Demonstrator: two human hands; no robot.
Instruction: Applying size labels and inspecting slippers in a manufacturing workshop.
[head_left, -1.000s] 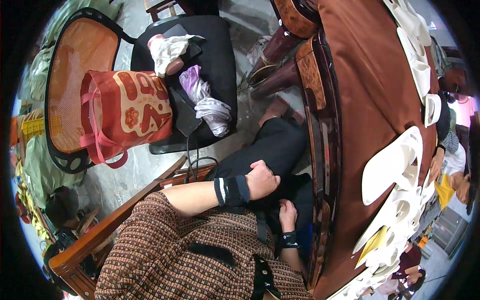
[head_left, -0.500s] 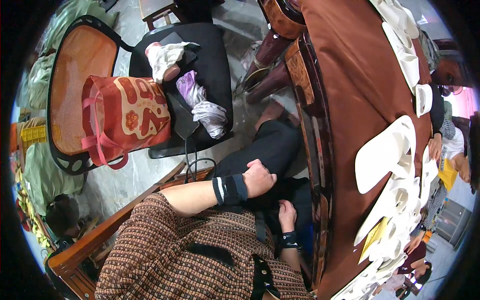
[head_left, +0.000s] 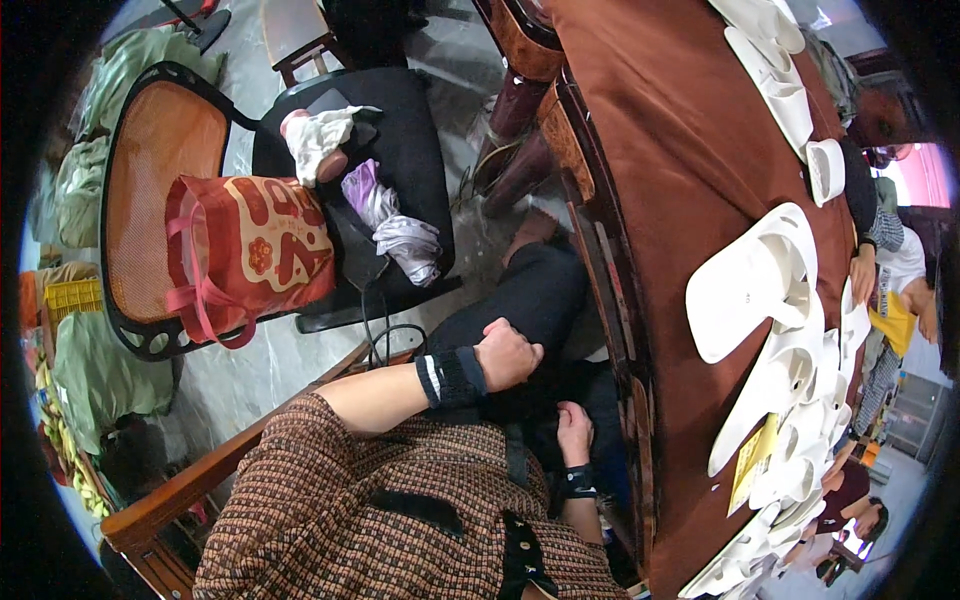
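Observation:
My left hand [head_left: 508,355], with a dark striped band at its wrist, rests as a loose fist on the dark trousers [head_left: 520,300] over my thigh. Lower down in my lap lies my right hand [head_left: 575,434], its fingers curled in and a dark band round that wrist too. Nothing shows in either hand, though the undersides of both are hidden. Right of them runs the dark wooden edge of a table [head_left: 618,330] with a brown cloth [head_left: 660,150]. White slippers [head_left: 750,285] lie in a row along the cloth, several overlapping, with a yellow card [head_left: 752,465] among them.
At left stands a black chair [head_left: 425,150] with an orange mesh back [head_left: 165,200]. A red bag [head_left: 265,235], a white cloth [head_left: 322,140] and a purple-grey bundle of cloth [head_left: 400,235] lie on it. A wooden armrest [head_left: 220,450] is beside me. Other people [head_left: 860,500] sit across the table.
My view has shifted slightly, so the chair sits lower and the table farther left in it. Both hands keep the same pose in my lap.

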